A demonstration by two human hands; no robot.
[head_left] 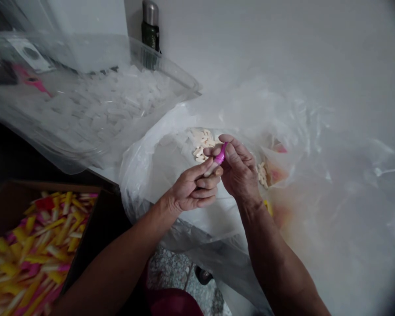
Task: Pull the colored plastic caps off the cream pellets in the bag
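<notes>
A small pale tube is held over an opened clear plastic bag, its body pinched by the left hand. Its magenta cap is gripped by the right hand, so the two hands are brought together, both clamped on the one piece. Small cream pieces (loosely heaped) can be seen just beyond the fingers. To the left, a clear bin is filled with translucent pieces, and a box with yellow, pink and whitish pieces.
</notes>
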